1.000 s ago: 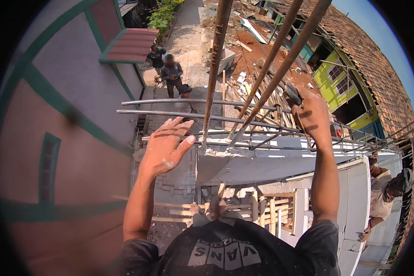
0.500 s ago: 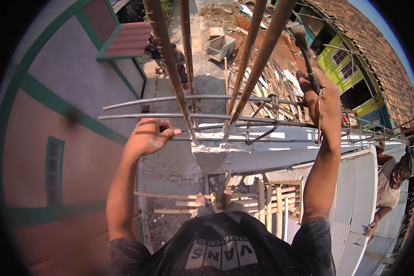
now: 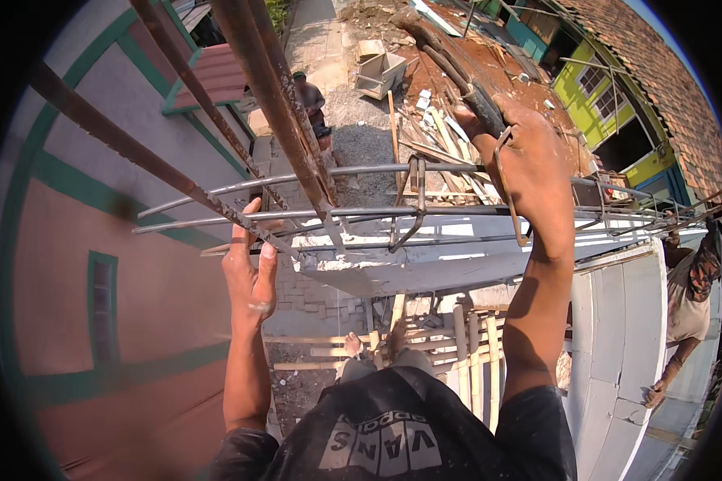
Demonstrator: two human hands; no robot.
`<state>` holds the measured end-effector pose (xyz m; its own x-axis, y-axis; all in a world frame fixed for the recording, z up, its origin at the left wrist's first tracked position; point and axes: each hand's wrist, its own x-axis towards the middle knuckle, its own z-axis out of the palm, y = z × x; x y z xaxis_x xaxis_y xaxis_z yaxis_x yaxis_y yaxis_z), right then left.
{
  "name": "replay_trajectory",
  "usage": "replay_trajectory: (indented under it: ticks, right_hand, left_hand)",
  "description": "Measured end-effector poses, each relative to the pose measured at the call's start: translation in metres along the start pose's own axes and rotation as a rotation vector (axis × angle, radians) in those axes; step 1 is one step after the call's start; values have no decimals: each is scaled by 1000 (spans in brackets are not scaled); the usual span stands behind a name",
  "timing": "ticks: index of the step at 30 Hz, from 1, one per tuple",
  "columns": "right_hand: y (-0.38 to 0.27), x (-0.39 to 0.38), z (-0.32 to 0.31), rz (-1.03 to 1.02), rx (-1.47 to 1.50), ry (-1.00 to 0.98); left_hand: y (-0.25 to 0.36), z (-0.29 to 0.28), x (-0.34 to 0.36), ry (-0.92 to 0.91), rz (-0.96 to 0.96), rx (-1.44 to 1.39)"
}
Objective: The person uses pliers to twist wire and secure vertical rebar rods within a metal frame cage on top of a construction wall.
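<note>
Now the rebar cage [image 3: 353, 212] fills the middle of the view far more closely than a second ago: its rusty upright bars [image 3: 277, 96] have swung from the centre over to the upper left, and the horizontal stirrup bars [image 3: 377, 170] lie nearer. That reads as the person having leaned in over the column top, so the work at the bars seems to be under way rather than finished.

The left hand [image 3: 250, 268], spread flat and open a second ago, has since curled up onto the nearest horizontal bar: fingers hooked over it from below, thumb beside them, a loose but closed hold on the steel. The right hand [image 3: 529, 160] has kept its fist around the dark handle of a bar-bending tool [image 3: 449, 68], which slants up and away to the left; a thin bent wire stirrup [image 3: 509, 188] hangs along the hand, touching it. A second hooked stirrup [image 3: 413, 204] dangles from the horizontal bars between the two hands.

Beneath the cage sits the pale concrete column head [image 3: 425, 268], with bamboo scaffolding [image 3: 449, 353] and the person's feet below. Another person [image 3: 690, 297] stands at the right edge, and a third [image 3: 309, 100] is far down on the paved lane.
</note>
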<state>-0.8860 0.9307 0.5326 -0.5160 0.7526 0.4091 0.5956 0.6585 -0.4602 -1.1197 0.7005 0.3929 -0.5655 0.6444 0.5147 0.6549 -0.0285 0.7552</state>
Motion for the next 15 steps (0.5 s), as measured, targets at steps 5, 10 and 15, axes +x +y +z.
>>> replay_trajectory:
  ticks: [5,10,15]
  right_hand:
    - [4,4,0,32,299,-1]
    - [10,6,1,76,334,5]
    - [2,2,-17,241,537,73]
  left_hand:
    - [-21,-18,3,-227,95,179]
    - [-20,-1,5,-146,97,109]
    - [-34,18,0,13,201,296]
